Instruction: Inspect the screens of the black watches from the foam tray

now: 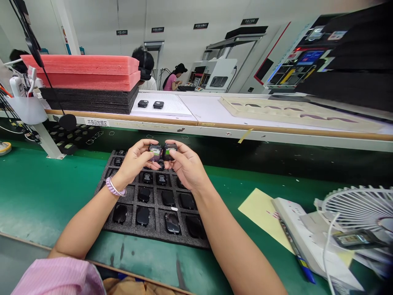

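Pinched in my left hand (pixel 138 157) is a small black rounded-square device (pixel 155 151) with a lit patch on its face. Close beside it, my right hand (pixel 185 160) grips a similar black device (pixel 168 152), which shows a green and white patch under my thumb. Both are held up above a dark foam tray (pixel 129 230). In its compartments lie several more black devices, such as one black device (pixel 172 223) in the front row. My hands and forearms cover part of the tray's back rows and right side.
Behind the tray runs a raised shelf (pixel 208 123) with pink foam blocks (pixel 92 71), two black devices and a pale tray (pixel 276 112). On the right are yellow paper (pixel 260 213), a power strip (pixel 303 221), a pen (pixel 303 268) and a white fan (pixel 362 209). People sit beyond the shelf.
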Demonstrator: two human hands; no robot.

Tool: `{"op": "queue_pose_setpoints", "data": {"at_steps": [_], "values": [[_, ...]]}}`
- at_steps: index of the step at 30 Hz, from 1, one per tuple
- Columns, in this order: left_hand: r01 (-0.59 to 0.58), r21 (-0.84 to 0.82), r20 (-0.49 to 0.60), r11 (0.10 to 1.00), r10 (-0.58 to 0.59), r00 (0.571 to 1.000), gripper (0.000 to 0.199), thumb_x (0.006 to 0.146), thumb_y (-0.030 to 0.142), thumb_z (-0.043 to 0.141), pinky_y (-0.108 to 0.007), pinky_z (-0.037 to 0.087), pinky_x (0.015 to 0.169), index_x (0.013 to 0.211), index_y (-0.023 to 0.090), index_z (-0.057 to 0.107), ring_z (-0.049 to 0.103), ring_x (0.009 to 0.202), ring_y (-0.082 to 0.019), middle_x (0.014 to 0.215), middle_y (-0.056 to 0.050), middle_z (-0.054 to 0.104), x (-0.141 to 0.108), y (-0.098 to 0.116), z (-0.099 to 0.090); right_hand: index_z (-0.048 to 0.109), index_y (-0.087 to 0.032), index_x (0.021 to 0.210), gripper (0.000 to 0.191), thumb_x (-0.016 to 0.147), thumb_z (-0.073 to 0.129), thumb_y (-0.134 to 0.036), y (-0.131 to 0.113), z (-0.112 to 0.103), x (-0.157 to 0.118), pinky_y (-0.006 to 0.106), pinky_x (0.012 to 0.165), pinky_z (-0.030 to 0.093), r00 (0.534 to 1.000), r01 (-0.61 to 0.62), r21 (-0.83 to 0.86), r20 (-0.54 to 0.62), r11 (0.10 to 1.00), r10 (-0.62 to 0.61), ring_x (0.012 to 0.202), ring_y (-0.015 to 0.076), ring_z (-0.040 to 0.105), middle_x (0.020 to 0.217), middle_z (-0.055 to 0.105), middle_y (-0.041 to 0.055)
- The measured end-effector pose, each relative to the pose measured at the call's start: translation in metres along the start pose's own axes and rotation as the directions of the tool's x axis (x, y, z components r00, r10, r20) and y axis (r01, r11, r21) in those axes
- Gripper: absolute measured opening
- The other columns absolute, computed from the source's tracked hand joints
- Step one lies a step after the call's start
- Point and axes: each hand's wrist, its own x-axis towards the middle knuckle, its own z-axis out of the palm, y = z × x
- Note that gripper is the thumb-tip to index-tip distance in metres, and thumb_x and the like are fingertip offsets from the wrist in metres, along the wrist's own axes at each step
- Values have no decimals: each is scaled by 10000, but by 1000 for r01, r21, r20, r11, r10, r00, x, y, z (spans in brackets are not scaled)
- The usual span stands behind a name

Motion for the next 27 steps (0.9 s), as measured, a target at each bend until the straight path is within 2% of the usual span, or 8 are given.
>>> {"op": "queue_pose_setpoints", "data": {"at_steps": [4, 10, 18, 27], "values": [[1, 17, 5, 1000, -1, 1000, 381, 729, 181, 578, -219, 624, 593, 1109, 156, 577, 711, 604, -127, 942, -10, 657, -1, 0, 1, 641, -211, 1061, 446, 706, 846, -388, 0, 1, -1, 259, 514, 471, 1000, 11, -15, -16, 1000, -12, 532, 99, 551, 828, 609, -29], [-1, 22, 12, 1000, 0, 1000, 381, 730, 186, 580, -219, 625, 594, 1110, 157, 579, 712, 608, -129, 933, -11, 659, 0, 0, 1, 643, -200, 1031, 451, 677, 861, -373, 1, 3, -1, 241, 490, 444, 998, 7, -22, -57, 1000, -8, 508, 90, 542, 800, 611, -34], [-3, 16, -10, 1000, 3, 1000, 316, 784, 222, 602, -215, 620, 570, 1092, 154, 584, 708, 587, -127, 931, -17, 664, -1, 0, 1, 640, -207, 1066, 453, 655, 813, -288, -2, 4, -2, 262, 524, 464, 1000, -8, 6, -29, 1000, 8, 526, 106, 557, 791, 625, -37], [-18, -4, -13, 1000, 18, 1000, 357, 743, 182, 604, -216, 622, 574, 1098, 153, 580, 707, 587, -127, 918, -12, 672, 0, 1, 1, 626, -213, 1105, 461, 681, 783, -299, -4, 3, -2, 294, 562, 497, 1000, -15, 8, 12, 1000, 15, 549, 128, 588, 803, 642, -28]]}}
